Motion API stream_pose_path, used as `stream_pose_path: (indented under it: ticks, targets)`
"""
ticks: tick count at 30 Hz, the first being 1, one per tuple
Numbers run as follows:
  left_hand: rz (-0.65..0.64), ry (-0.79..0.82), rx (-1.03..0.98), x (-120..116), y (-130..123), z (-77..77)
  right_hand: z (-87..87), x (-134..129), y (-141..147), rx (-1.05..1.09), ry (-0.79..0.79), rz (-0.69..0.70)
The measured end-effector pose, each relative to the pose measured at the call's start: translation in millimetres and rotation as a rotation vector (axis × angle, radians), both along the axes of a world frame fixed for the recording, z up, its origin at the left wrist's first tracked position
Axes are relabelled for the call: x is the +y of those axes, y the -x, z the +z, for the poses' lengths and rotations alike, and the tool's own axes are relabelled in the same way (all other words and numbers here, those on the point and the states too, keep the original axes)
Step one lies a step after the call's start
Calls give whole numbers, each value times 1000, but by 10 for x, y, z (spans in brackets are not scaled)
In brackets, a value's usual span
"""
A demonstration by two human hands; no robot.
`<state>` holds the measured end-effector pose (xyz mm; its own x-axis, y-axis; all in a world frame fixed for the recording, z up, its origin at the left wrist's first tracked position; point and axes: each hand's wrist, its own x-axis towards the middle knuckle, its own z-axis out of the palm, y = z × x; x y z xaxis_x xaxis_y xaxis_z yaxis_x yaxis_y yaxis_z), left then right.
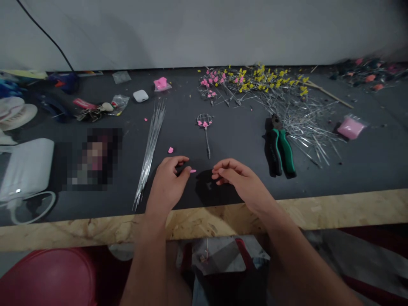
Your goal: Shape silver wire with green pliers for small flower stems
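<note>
My left hand [170, 180] is above the dark tabletop, a small piece of pink clay [193, 171] showing at its thumb tip. Its index finger reaches out apart from the thumb; the other fingers are mostly hidden. Facing it, my right hand [234, 174] has loosely curled fingers, slightly apart, with nothing visible in them. Just beyond both hands lies a small wire racket shape [207, 136] with pink flowers on its round head. A pink lump of clay [171, 150] rests near my left fingers. To the left is a bundle of thin metal wires [150, 153].
Green-handled pliers [283, 148] lie at right beside a heap of wire stems [312, 127]. Yellow flower pieces [264, 78] are behind. Wrapped pink clay [351, 127] sits far right. A white power bank [28, 168], keys [91, 111] and a white case [140, 96] are left. The wooden edge [204, 223] is nearest.
</note>
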<state>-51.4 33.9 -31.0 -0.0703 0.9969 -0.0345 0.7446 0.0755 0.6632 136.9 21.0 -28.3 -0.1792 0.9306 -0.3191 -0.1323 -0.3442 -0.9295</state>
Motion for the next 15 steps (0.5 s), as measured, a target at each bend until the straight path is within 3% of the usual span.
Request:
stream_pose_path:
  ticks: [15]
  targets:
    - [-22,-8,103,59,-121,0,12,-4,-3,9,9,-12]
